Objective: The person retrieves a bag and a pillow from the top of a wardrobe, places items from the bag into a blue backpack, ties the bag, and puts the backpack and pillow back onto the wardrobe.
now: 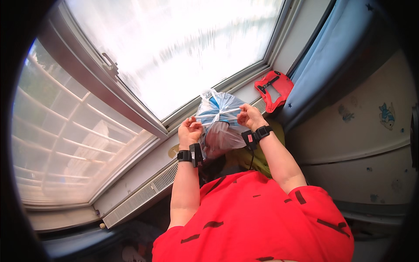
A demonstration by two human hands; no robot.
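A clear plastic bag [224, 139] with blue and brownish contents rests at the windowsill in front of me. Its top is gathered into a knot at the middle, with white twisted ends stretched out to both sides. My left hand [190, 130] is closed on the left end, and my right hand [250, 117] pinches the right end. Both ends look pulled taut between my hands. What exactly lies inside the bag cannot be made out through the plastic. Black straps with small boxes sit on both my wrists.
A red framed bag-like item [279, 94] with a black strap lies on the sill at the right, beside a blue curtain [321, 56]. A white radiator grille [144, 192] runs below the sill. The window frame [218, 89] stands close behind the bag. Greenish cloth [253, 158] hangs beneath.
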